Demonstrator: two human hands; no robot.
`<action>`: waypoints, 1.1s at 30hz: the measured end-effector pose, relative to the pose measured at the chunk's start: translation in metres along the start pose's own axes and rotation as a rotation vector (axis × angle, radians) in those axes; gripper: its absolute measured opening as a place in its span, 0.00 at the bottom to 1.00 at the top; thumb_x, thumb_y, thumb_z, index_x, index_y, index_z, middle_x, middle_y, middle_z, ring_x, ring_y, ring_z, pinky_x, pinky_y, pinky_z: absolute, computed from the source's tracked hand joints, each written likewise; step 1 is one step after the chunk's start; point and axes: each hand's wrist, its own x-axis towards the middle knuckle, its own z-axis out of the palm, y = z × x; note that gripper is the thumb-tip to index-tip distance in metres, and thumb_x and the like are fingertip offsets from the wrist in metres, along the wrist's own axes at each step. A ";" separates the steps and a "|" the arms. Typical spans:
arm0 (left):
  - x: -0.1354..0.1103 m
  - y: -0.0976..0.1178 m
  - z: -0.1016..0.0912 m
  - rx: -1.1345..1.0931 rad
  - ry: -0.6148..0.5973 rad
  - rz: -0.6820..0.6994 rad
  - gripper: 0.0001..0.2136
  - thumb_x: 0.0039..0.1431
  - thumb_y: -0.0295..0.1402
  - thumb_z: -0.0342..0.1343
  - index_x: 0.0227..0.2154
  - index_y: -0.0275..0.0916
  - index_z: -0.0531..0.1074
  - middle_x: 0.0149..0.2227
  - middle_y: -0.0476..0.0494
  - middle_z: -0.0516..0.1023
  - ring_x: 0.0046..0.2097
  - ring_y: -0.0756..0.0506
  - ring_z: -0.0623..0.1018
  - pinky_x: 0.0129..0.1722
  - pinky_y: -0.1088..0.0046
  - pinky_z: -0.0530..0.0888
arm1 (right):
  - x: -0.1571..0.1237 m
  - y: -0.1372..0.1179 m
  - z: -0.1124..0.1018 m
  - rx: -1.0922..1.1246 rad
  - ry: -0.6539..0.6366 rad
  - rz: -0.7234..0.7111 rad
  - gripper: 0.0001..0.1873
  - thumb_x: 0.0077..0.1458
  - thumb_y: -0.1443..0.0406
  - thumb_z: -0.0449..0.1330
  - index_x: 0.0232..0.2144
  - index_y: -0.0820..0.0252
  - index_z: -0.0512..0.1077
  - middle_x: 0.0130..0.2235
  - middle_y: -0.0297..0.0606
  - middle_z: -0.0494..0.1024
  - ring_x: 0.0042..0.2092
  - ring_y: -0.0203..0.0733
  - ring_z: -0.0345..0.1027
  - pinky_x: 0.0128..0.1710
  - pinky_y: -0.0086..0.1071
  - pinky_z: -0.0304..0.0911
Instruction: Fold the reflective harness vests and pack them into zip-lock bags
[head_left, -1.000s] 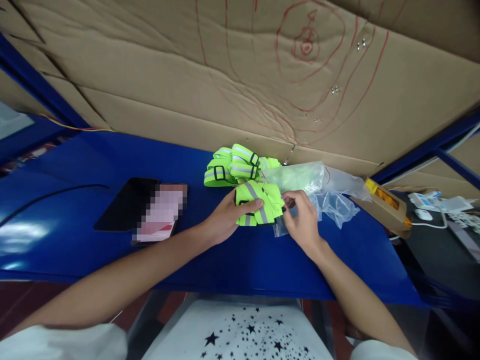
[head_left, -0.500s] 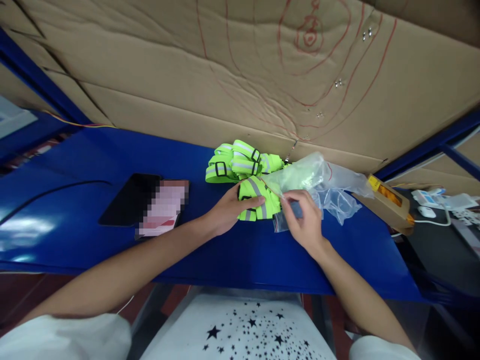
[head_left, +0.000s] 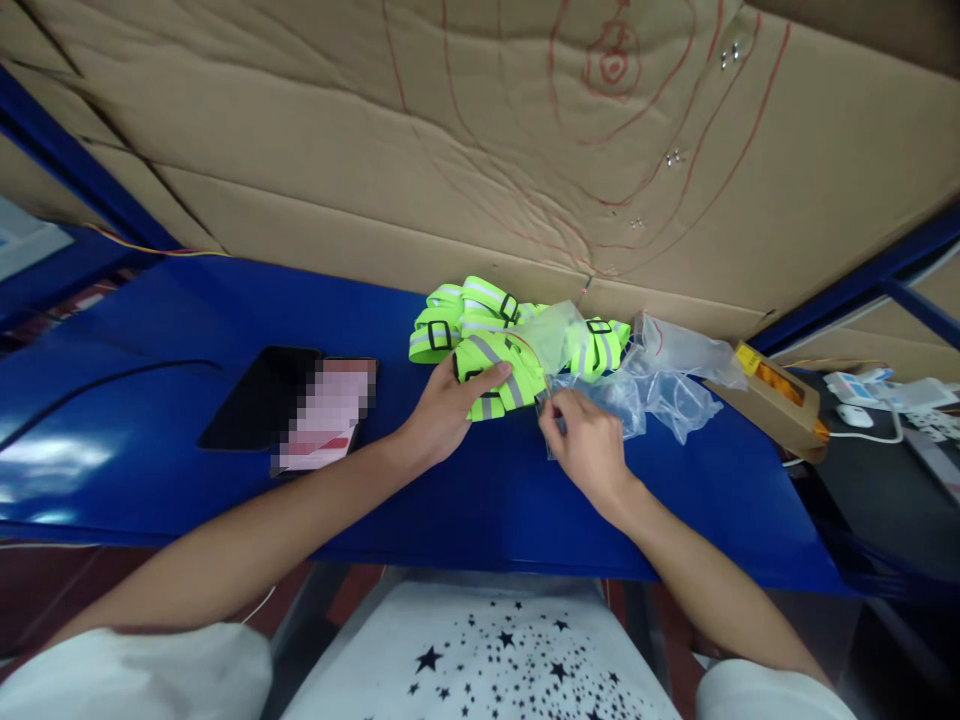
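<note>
My left hand (head_left: 444,412) grips a folded neon-yellow reflective strap bundle (head_left: 496,377) with grey stripes and a black buckle, pressing it on the blue table (head_left: 225,310). My right hand (head_left: 583,438) is closed in a pinch on the mouth of a clear plastic bag (head_left: 559,340) just right of that bundle. More neon straps (head_left: 465,318) lie piled behind the held bundle, and another strap piece (head_left: 600,345) shows behind the bag.
A black phone (head_left: 259,397) and a blurred pink card (head_left: 324,415) lie to the left. More crumpled clear bags (head_left: 675,375) and a tan cardboard box (head_left: 772,400) sit to the right. A cardboard wall (head_left: 480,150) rises behind the table.
Both hands shifted left. The bag's mouth now lies over the held bundle's right end, and a strap piece has come into view behind the bag.
</note>
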 end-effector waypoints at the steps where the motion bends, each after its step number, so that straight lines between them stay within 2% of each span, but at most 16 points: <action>1: 0.000 -0.002 0.000 -0.005 0.019 0.008 0.24 0.49 0.34 0.74 0.49 0.38 0.77 0.50 0.41 0.82 0.49 0.39 0.82 0.52 0.59 0.79 | -0.001 -0.004 0.001 -0.023 0.013 -0.038 0.13 0.68 0.65 0.53 0.29 0.59 0.69 0.28 0.34 0.74 0.28 0.35 0.67 0.28 0.31 0.50; 4: 0.001 -0.005 0.001 -0.021 0.051 0.025 0.25 0.49 0.34 0.74 0.51 0.39 0.76 0.50 0.41 0.82 0.50 0.39 0.82 0.53 0.60 0.79 | -0.004 -0.010 0.005 -0.017 0.039 -0.121 0.14 0.69 0.65 0.52 0.30 0.59 0.70 0.29 0.34 0.75 0.29 0.35 0.68 0.29 0.31 0.53; 9: 0.001 -0.009 0.000 0.036 0.000 0.035 0.23 0.52 0.36 0.72 0.50 0.39 0.75 0.51 0.41 0.81 0.52 0.40 0.80 0.56 0.61 0.76 | -0.005 -0.007 0.004 0.057 0.085 -0.189 0.13 0.68 0.65 0.55 0.30 0.59 0.72 0.29 0.34 0.76 0.30 0.34 0.69 0.32 0.30 0.57; 14: -0.001 -0.018 -0.006 0.196 -0.066 0.157 0.23 0.52 0.37 0.72 0.50 0.39 0.73 0.50 0.42 0.80 0.51 0.41 0.79 0.54 0.63 0.75 | -0.008 -0.010 0.003 0.047 0.121 -0.271 0.13 0.67 0.65 0.57 0.29 0.59 0.74 0.27 0.33 0.77 0.27 0.33 0.67 0.31 0.31 0.56; 17: -0.003 -0.023 -0.010 0.324 -0.038 0.287 0.24 0.53 0.38 0.71 0.50 0.41 0.69 0.46 0.44 0.79 0.48 0.42 0.78 0.51 0.64 0.75 | -0.008 -0.015 0.010 -0.003 0.075 -0.356 0.15 0.68 0.66 0.55 0.29 0.58 0.75 0.23 0.32 0.74 0.24 0.33 0.64 0.29 0.32 0.53; 20: -0.003 -0.026 -0.013 0.485 -0.035 0.350 0.24 0.53 0.40 0.70 0.49 0.41 0.67 0.45 0.44 0.77 0.49 0.41 0.77 0.53 0.63 0.73 | -0.007 -0.015 0.014 -0.012 -0.051 -0.371 0.19 0.70 0.62 0.53 0.28 0.57 0.76 0.20 0.31 0.72 0.22 0.33 0.62 0.26 0.32 0.49; 22: -0.003 -0.026 -0.014 0.547 -0.030 0.367 0.25 0.53 0.40 0.71 0.50 0.42 0.67 0.47 0.44 0.76 0.51 0.40 0.76 0.55 0.63 0.71 | -0.005 -0.010 0.008 0.034 -0.104 -0.362 0.20 0.70 0.59 0.53 0.27 0.56 0.75 0.21 0.31 0.74 0.22 0.34 0.65 0.26 0.31 0.53; 24: -0.002 -0.026 -0.014 0.538 -0.044 0.359 0.26 0.52 0.40 0.71 0.50 0.43 0.67 0.47 0.45 0.76 0.51 0.41 0.76 0.55 0.64 0.71 | -0.002 -0.002 -0.004 0.122 -0.058 -0.344 0.16 0.69 0.58 0.56 0.31 0.55 0.76 0.27 0.32 0.79 0.28 0.36 0.72 0.31 0.31 0.62; 25: -0.002 -0.025 -0.014 0.516 -0.066 0.339 0.25 0.53 0.40 0.71 0.49 0.43 0.67 0.46 0.47 0.76 0.50 0.41 0.76 0.54 0.65 0.71 | 0.001 0.002 -0.012 0.151 -0.009 -0.328 0.11 0.67 0.57 0.58 0.36 0.55 0.77 0.32 0.34 0.82 0.34 0.39 0.76 0.37 0.33 0.67; 26: -0.002 -0.024 -0.013 0.490 -0.093 0.311 0.24 0.53 0.40 0.71 0.49 0.44 0.67 0.46 0.48 0.76 0.49 0.42 0.77 0.54 0.65 0.72 | 0.004 0.007 -0.019 0.157 0.033 -0.313 0.11 0.65 0.56 0.61 0.44 0.54 0.76 0.40 0.38 0.83 0.42 0.43 0.78 0.45 0.36 0.69; 27: -0.003 -0.022 -0.013 0.468 -0.122 0.281 0.23 0.53 0.40 0.71 0.48 0.44 0.67 0.45 0.49 0.77 0.48 0.42 0.77 0.53 0.66 0.72 | 0.007 0.012 -0.026 0.136 0.052 -0.305 0.19 0.63 0.54 0.63 0.52 0.55 0.73 0.49 0.43 0.81 0.52 0.48 0.76 0.53 0.41 0.68; 29: -0.004 -0.020 -0.011 0.459 -0.192 0.236 0.24 0.52 0.40 0.71 0.48 0.44 0.68 0.45 0.49 0.77 0.48 0.42 0.77 0.52 0.65 0.73 | 0.013 0.020 -0.034 0.059 0.001 -0.322 0.36 0.60 0.49 0.64 0.65 0.55 0.61 0.62 0.50 0.72 0.64 0.56 0.65 0.66 0.51 0.57; 31: -0.006 -0.019 -0.011 0.483 -0.258 0.226 0.26 0.50 0.39 0.72 0.49 0.42 0.68 0.48 0.46 0.77 0.51 0.40 0.76 0.54 0.64 0.73 | 0.017 0.026 -0.034 0.041 -0.129 -0.351 0.43 0.61 0.48 0.62 0.69 0.56 0.53 0.65 0.51 0.68 0.67 0.57 0.61 0.70 0.55 0.48; 33: -0.008 -0.020 -0.011 0.507 -0.306 0.218 0.28 0.50 0.39 0.72 0.51 0.41 0.67 0.52 0.41 0.75 0.56 0.38 0.74 0.57 0.62 0.71 | 0.017 0.028 -0.029 0.073 -0.221 -0.360 0.43 0.61 0.48 0.62 0.70 0.57 0.51 0.64 0.51 0.70 0.65 0.57 0.65 0.70 0.55 0.49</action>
